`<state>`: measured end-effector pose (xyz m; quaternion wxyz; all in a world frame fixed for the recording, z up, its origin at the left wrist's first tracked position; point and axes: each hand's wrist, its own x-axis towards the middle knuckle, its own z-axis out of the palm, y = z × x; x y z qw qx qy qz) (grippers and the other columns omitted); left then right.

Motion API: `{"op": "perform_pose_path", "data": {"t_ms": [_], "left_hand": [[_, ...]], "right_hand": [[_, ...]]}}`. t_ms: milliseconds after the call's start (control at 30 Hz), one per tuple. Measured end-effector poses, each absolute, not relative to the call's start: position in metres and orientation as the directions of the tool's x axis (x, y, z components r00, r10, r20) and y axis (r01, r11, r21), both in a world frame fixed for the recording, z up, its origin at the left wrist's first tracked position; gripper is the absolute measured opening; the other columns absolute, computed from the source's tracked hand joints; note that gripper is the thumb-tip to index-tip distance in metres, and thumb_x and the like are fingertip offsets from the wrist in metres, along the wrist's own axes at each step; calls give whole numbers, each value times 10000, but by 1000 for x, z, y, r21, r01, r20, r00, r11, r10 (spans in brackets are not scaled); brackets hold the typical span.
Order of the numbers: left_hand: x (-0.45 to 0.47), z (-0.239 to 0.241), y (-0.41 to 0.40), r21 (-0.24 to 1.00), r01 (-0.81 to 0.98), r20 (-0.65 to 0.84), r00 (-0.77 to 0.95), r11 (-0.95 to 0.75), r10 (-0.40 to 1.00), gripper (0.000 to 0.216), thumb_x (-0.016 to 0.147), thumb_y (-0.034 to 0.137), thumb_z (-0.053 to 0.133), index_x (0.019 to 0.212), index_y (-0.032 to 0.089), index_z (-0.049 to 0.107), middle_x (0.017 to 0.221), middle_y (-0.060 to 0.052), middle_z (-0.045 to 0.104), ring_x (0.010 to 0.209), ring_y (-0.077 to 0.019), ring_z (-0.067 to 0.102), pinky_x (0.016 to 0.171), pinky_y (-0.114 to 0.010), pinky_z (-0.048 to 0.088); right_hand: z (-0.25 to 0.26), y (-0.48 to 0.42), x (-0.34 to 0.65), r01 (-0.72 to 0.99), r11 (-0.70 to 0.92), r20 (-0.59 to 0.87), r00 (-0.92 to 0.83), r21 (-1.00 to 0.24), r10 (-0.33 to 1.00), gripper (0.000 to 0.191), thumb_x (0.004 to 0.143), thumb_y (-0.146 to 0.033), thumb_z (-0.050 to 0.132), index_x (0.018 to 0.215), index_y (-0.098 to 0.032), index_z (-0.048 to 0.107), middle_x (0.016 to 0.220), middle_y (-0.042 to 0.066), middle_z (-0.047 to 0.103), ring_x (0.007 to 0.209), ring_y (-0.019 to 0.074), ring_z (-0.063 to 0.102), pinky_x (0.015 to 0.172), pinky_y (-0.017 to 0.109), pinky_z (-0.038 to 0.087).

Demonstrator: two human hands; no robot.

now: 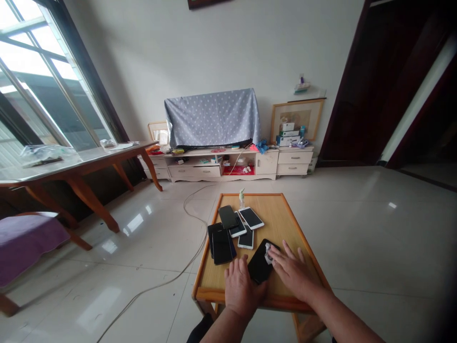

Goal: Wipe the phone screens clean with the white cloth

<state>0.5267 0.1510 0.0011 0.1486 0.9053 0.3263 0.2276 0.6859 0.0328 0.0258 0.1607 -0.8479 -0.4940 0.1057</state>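
A black smartphone (260, 267) lies tilted on the small wooden table, close to its near edge. My left hand (242, 289) closes around the phone's near left corner, the fingers along one side and the thumb at the bottom edge. Under the fingertips of my right hand (291, 270) is a crumpled whitish tissue (268, 253), pressed on the phone's screen; the outer fingers are spread. Several other phones lie overlapping to the left, among them a dark phone (223, 245) and a white-framed phone (251, 217). Behind them stands a clear spray bottle (242, 199) with a pale green top.
The wooden table (276, 212) has a raised orange-brown rim. A cable (171, 281) runs across the tiled floor on the left. A longer table (96, 155) stands by the window. Against the wall is a low cabinet (266, 163) under a cloth-covered object (214, 119).
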Motion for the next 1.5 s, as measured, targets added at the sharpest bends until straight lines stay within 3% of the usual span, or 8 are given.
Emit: {"op": "perform_pose_path", "data": {"t_ms": [100,233,467,700,867,1100,1300,1500], "left_hand": [[526,-2,153,427,547,308,661,-720,684,734,682,493,692,1318,197,475,1164,-93,611,1113,-296,532,926,-406,361],[527,-8,155,447,531,308,664,-720,681,559,777,289,596,1316,202,478,1219,-94,611,1128,-264,535,938,-389,338],[528,7,146,474,528,307,651,-705,694,761,633,439,735,1305,197,477,1215,-98,602,1161,-304,524,956,-409,340],[529,0,149,455,531,329,645,-714,690,600,746,411,640,1289,199,497,1154,-87,623,1105,-269,553,940,-395,350],[528,2,150,442,531,324,657,-723,681,745,649,480,724,1297,200,486,1176,-93,611,1145,-297,531,946,-406,350],[528,-2,152,456,521,314,665,-722,678,613,732,412,659,1288,212,497,1162,-85,618,1124,-274,545,953,-393,347],[528,-5,152,423,531,335,661,-734,671,711,665,502,708,1281,214,502,1169,-93,608,1137,-296,533,962,-414,347],[527,-4,153,403,537,330,670,-741,665,678,688,559,697,1255,229,525,1165,-84,606,1156,-303,513,958,-419,343]], "right_hand": [[26,36,669,832,-379,-23,405,-404,914,498,1010,-472,229,1443,-364,450,1547,-56,370,1500,319,61,1151,676,1],[31,47,648,854,-182,-19,198,-487,980,479,1021,-457,222,1470,-409,384,1541,-61,385,1502,280,82,1166,646,-16],[26,59,696,771,-506,-19,542,-388,840,498,1001,-425,251,1476,-373,388,1557,-55,356,1503,311,14,1137,695,12],[27,59,668,853,-246,-16,269,-459,963,471,1012,-429,238,1452,-425,406,1544,-75,383,1503,271,91,1162,646,-6],[29,52,693,760,-514,-17,554,-398,832,500,998,-434,250,1458,-353,429,1549,-54,370,1502,319,29,1137,694,-1],[30,34,657,835,-234,-35,250,-499,968,470,1009,-460,252,1450,-428,412,1535,-63,396,1501,285,93,1160,652,-15],[24,33,691,763,-516,0,560,-390,828,480,995,-452,266,1436,-400,449,1535,-52,397,1499,321,80,1140,690,51],[15,38,680,791,-406,37,473,-457,880,457,998,-453,278,1389,-395,505,1517,-46,434,1497,288,133,1169,625,62]]}}
